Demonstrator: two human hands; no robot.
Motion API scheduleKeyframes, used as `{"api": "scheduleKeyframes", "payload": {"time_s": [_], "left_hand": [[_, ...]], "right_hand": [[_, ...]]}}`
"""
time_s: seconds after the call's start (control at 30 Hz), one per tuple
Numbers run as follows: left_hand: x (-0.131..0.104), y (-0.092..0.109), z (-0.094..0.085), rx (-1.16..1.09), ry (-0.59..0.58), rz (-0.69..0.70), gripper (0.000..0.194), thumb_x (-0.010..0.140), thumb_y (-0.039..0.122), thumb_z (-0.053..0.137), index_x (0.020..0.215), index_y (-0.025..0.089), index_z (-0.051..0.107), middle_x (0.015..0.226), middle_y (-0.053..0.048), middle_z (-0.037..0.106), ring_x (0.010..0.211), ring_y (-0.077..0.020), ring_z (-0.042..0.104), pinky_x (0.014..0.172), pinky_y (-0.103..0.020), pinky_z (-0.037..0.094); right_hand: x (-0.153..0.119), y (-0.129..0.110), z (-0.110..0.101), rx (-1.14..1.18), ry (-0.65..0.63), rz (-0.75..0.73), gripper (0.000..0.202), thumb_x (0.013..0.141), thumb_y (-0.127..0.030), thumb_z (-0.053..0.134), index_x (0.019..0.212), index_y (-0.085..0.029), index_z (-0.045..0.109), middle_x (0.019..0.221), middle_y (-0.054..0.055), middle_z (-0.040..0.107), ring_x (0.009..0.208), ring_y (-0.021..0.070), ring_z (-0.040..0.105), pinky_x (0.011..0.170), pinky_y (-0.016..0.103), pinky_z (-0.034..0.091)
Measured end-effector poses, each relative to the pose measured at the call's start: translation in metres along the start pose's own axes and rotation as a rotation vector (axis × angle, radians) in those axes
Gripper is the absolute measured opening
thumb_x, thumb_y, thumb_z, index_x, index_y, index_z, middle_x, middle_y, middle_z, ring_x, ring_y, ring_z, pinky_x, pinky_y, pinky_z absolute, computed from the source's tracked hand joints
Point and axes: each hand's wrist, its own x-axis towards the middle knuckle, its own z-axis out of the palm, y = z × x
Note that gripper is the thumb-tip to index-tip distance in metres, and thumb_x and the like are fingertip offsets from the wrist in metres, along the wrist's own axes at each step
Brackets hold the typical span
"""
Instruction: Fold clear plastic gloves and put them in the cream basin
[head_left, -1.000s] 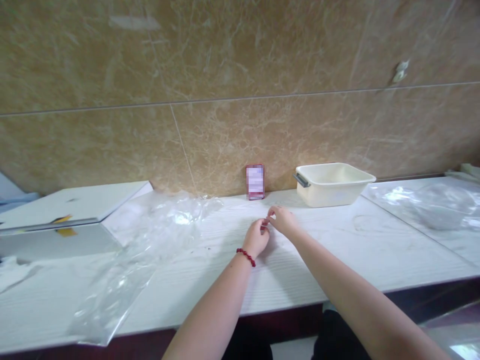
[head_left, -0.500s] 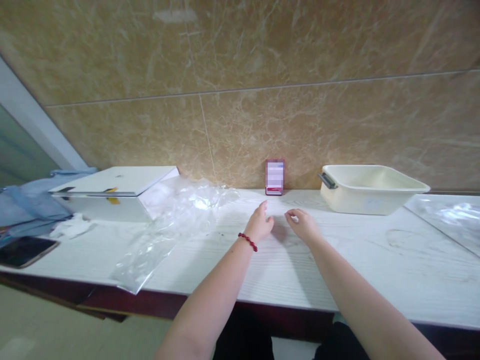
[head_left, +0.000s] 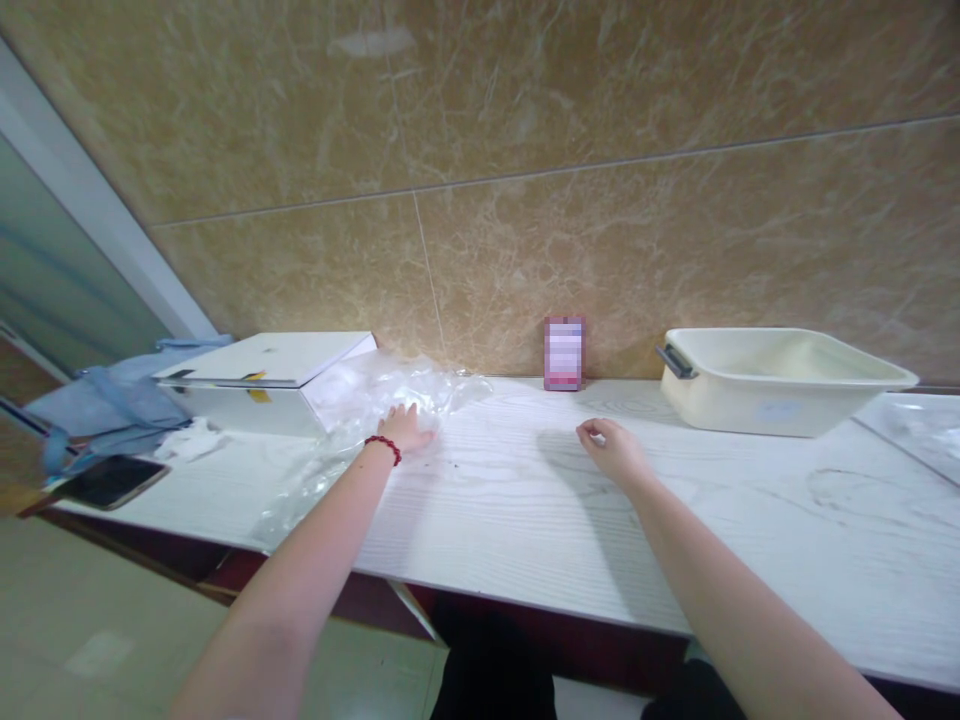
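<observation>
My left hand [head_left: 405, 428], with a dark red bead bracelet [head_left: 385, 447] at the wrist, reaches onto crumpled clear plastic [head_left: 424, 390]. Its fingers are spread over the sheet and not closed round it. Over the middle of the table, my right hand [head_left: 615, 452] is closed in a pinch, thumb against fingertips. Whether anything small sits in that pinch cannot be made out. Beyond it, a small upright rectangular item [head_left: 564, 355] with a reddish border leans by the wall, its face blurred.
At left, a white box [head_left: 247, 400] stands beside the plastic, with white crumpled tissue [head_left: 191, 438], a phone [head_left: 112, 482] and a light blue cloth bag [head_left: 124, 395]. A cream plastic bin [head_left: 757, 400] with a grey handle is at right. More clear plastic [head_left: 926, 425] lies past it.
My left hand has moved left, away from my right hand and onto the clear plastic, its fingers spreading. My right hand keeps its pinch in nearly the same place. The view has shifted slightly.
</observation>
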Motion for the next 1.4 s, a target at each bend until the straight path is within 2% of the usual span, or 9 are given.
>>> {"api": "scheduleKeyframes", "payload": {"time_s": [0.1,0.23,0.33,0.57,0.8,0.97,1.17,1.3,1.4], "left_hand": [[0.003,-0.016,0.009,0.067,0.0,-0.039,0.066,0.061,0.055,0.048,0.113,0.014,0.041,0.124,-0.018,0.036,0.116,-0.0345,0.027,0.086,-0.043,0.025],[0.005,-0.021,0.013,0.07,0.025,0.014,0.034,0.074,0.039,0.039,0.098,0.018,0.053,0.108,-0.011,0.052,0.103,-0.0236,0.044,0.082,-0.032,0.031],[0.007,-0.024,0.008,0.064,0.072,0.029,0.026,0.075,0.032,0.039,0.084,0.017,0.058,0.097,-0.01,0.058,0.094,-0.0217,0.05,0.078,-0.027,0.034],[0.012,-0.038,-0.014,0.006,0.192,0.028,0.032,0.076,0.039,0.038,0.09,0.015,0.054,0.083,-0.008,0.062,0.077,-0.0195,0.055,0.064,-0.025,0.038],[0.023,-0.041,-0.04,-0.054,0.25,0.06,0.035,0.08,0.03,0.028,0.084,0.015,0.059,0.089,-0.008,0.062,0.085,-0.0184,0.054,0.073,-0.024,0.037],[0.024,-0.042,-0.067,-0.129,0.305,0.023,0.034,0.074,0.039,0.037,0.08,0.016,0.061,0.081,-0.005,0.064,0.077,-0.0179,0.056,0.065,-0.022,0.039],[0.022,-0.043,-0.095,-0.374,0.502,-0.124,0.036,0.059,0.047,0.054,0.074,0.015,0.06,0.066,-0.002,0.062,0.057,-0.0136,0.053,0.049,-0.02,0.036],[0.023,-0.046,-0.104,-0.31,0.459,-0.059,0.034,0.064,0.047,0.049,0.071,0.016,0.062,0.06,-0.002,0.06,0.058,-0.0154,0.052,0.05,-0.022,0.035],[0.024,-0.047,-0.107,-0.354,0.503,0.003,0.036,0.068,0.045,0.044,0.076,0.015,0.062,0.068,-0.003,0.062,0.066,-0.0168,0.054,0.056,-0.023,0.038]], "right_hand": [[0.0,0.001,0.0,-0.002,-0.012,0.016,0.02,0.072,-0.031,0.041,0.069,-0.02,0.058,0.07,0.002,0.059,0.068,0.0136,0.054,0.064,0.024,0.039],[0.001,0.003,0.001,0.006,-0.027,0.037,0.02,0.072,-0.03,0.041,0.069,-0.019,0.058,0.07,0.002,0.06,0.068,0.0138,0.054,0.064,0.024,0.039],[0.001,0.005,0.002,0.016,-0.027,0.03,0.02,0.072,-0.031,0.041,0.069,-0.02,0.057,0.07,0.002,0.06,0.069,0.0142,0.054,0.065,0.025,0.04],[0.001,0.006,0.004,0.033,-0.026,0.041,0.021,0.072,-0.032,0.041,0.07,-0.019,0.058,0.07,0.002,0.06,0.068,0.0136,0.054,0.064,0.024,0.04],[0.001,0.006,0.004,0.059,-0.005,0.04,0.022,0.072,-0.032,0.042,0.07,-0.018,0.058,0.069,0.003,0.06,0.066,0.0134,0.054,0.062,0.023,0.039],[0.001,0.004,0.002,0.074,-0.001,0.046,0.021,0.071,-0.032,0.042,0.069,-0.018,0.058,0.069,0.003,0.06,0.066,0.0132,0.054,0.062,0.023,0.039],[0.001,0.0,0.0,0.062,-0.013,0.052,0.021,0.071,-0.032,0.043,0.069,-0.018,0.058,0.07,0.003,0.06,0.066,0.0136,0.054,0.062,0.023,0.04],[0.002,0.001,0.0,0.062,-0.013,0.044,0.021,0.072,-0.032,0.042,0.07,-0.018,0.058,0.069,0.003,0.06,0.066,0.0135,0.054,0.062,0.023,0.04],[0.001,0.002,0.001,0.063,-0.004,0.039,0.021,0.071,-0.032,0.042,0.07,-0.018,0.058,0.069,0.003,0.06,0.066,0.0135,0.054,0.062,0.024,0.04]]}}
